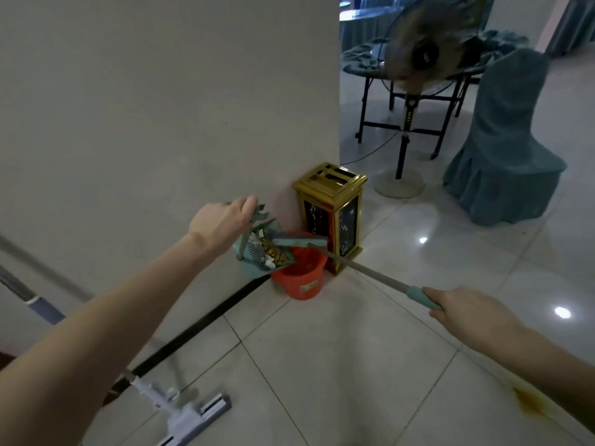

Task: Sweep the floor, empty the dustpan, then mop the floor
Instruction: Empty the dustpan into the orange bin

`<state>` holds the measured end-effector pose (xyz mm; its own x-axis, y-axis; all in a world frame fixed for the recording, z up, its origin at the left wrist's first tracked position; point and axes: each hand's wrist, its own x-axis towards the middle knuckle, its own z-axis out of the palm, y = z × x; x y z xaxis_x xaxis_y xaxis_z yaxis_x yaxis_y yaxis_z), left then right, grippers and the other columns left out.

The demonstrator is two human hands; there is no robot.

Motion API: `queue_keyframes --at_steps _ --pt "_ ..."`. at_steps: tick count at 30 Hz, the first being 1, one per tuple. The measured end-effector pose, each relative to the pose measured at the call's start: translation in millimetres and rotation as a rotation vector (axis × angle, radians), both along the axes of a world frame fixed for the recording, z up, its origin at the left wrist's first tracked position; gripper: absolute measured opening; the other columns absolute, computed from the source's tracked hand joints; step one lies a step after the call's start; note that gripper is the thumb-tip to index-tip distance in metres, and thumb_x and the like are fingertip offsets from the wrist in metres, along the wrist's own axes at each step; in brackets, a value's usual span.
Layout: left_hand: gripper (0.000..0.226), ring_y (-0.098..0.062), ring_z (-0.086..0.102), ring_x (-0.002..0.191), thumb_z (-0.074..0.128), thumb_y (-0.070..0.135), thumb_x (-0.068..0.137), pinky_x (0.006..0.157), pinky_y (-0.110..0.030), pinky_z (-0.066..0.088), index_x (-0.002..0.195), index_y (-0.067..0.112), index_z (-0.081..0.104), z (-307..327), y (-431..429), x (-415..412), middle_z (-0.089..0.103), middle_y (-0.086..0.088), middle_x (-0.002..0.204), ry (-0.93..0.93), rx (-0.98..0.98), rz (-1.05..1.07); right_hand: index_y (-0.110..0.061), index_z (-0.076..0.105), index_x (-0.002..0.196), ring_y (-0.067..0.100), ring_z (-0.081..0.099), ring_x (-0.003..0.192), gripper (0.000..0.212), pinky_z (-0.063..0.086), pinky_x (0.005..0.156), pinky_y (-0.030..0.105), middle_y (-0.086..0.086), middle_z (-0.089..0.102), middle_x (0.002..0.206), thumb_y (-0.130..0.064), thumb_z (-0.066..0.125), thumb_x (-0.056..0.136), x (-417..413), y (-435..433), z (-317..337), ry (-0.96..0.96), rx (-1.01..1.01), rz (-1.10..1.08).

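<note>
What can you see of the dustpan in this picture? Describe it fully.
The dustpan is pale green and looks like plastic, with a toothed comb edge. The left hand holds it by the top of its upright handle, tilted over the red bucket beside the wall. It is full of rubbish: brownish bits and white scraps. The green broom head reaches into its mouth.

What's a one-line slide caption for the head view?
Left hand tips loaded dustpan over orange bucket; right hand steers broom.

Teal dustpan tilted, full of litter, over red bucket
</note>
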<state>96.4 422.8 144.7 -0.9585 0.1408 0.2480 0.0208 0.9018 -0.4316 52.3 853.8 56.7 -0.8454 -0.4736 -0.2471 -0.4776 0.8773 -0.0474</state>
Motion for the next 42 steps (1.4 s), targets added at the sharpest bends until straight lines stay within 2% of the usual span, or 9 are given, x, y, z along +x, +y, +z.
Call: queue_keyframes --at_steps 3,13,15,18,20,26,31,34,42 --pt "0.042 -0.029 0.063 0.057 0.075 0.017 0.078 0.036 -0.029 0.030 0.102 0.015 0.041 -13 1 -45 0.063 -0.004 0.084 -0.059 -0.080 -0.039 -0.034 0.042 0.135 0.014 0.056 0.069 0.037 0.041 0.051 0.024 -0.002 0.058 0.088 -0.037 0.044 0.098 -28 -11 -3 -0.017 0.010 0.009" --pt "0.072 -0.026 0.051 0.037 0.088 0.005 0.047 0.035 -0.019 0.016 0.101 0.012 0.041 -49 10 -110 0.059 -0.006 0.069 -0.148 -0.180 -0.265 -0.026 0.049 0.130 0.014 0.062 0.075 0.033 0.055 0.067 0.027 -0.003 0.060 0.091 -0.036 0.043 0.099 -54 -27 -29 -0.075 0.018 -0.066" --pt "0.068 -0.025 0.054 0.041 0.085 0.006 0.053 0.034 -0.021 0.018 0.103 0.013 0.039 -51 8 -119 0.060 -0.005 0.074 -0.187 -0.220 -0.249 -0.026 0.048 0.130 0.014 0.058 0.071 0.033 0.051 0.063 0.026 -0.004 0.055 0.087 -0.036 0.043 0.099 -58 -35 -32 -0.080 0.001 -0.065" --pt "0.045 -0.032 0.061 0.061 0.057 0.005 0.082 0.039 -0.030 0.034 0.118 0.013 0.031 -59 10 -129 0.058 -0.010 0.096 -0.251 -0.256 -0.260 -0.028 0.047 0.132 0.016 0.054 0.071 0.035 0.046 0.062 0.026 -0.004 0.052 0.086 -0.036 0.045 0.098 -59 -45 -35 -0.085 -0.039 -0.079" --pt "0.041 -0.033 0.062 0.069 0.049 0.006 0.087 0.044 -0.033 0.039 0.123 0.013 0.029 -62 11 -134 0.056 -0.010 0.102 -0.269 -0.269 -0.275 -0.029 0.048 0.133 0.017 0.054 0.071 0.036 0.044 0.061 0.025 -0.003 0.053 0.086 -0.036 0.046 0.098 -59 -47 -34 -0.105 -0.074 -0.108" --pt "0.060 -0.028 0.053 0.040 0.078 0.005 0.060 0.034 -0.022 0.022 0.106 0.012 0.039 -63 7 -143 0.057 -0.008 0.072 -0.218 -0.281 -0.430 -0.027 0.045 0.137 0.023 0.054 0.072 0.038 0.041 0.059 0.027 0.001 0.047 0.081 -0.030 0.045 0.099 -56 -65 -38 -0.083 -0.020 -0.111" --pt "0.045 -0.031 0.054 0.041 0.057 0.000 0.068 0.031 -0.028 0.038 0.106 0.011 0.037 -61 3 -150 0.058 -0.013 0.075 -0.206 -0.217 -0.460 -0.022 0.044 0.137 0.025 0.050 0.066 0.039 0.037 0.049 0.029 -0.001 0.037 0.067 -0.017 0.044 0.098 -64 -71 -45 -0.023 0.088 -0.058" --pt "0.037 -0.032 0.056 0.042 0.048 0.005 0.071 0.033 -0.028 0.036 0.106 0.012 0.037 -58 1 -150 0.059 -0.013 0.075 -0.198 -0.185 -0.484 -0.022 0.048 0.131 0.024 0.055 0.070 0.032 0.037 0.050 0.028 -0.003 0.038 0.069 -0.019 0.042 0.100 -68 -58 -38 0.002 0.119 -0.055" --pt "0.052 -0.032 0.058 0.050 0.062 0.001 0.077 0.037 -0.029 0.038 0.112 0.016 0.027 -60 13 -149 0.058 -0.011 0.085 -0.280 -0.243 -0.435 -0.024 0.051 0.128 0.016 0.058 0.071 0.033 0.050 0.061 0.026 -0.003 0.051 0.082 -0.036 0.047 0.097 -70 -24 -29 -0.097 -0.049 -0.134"
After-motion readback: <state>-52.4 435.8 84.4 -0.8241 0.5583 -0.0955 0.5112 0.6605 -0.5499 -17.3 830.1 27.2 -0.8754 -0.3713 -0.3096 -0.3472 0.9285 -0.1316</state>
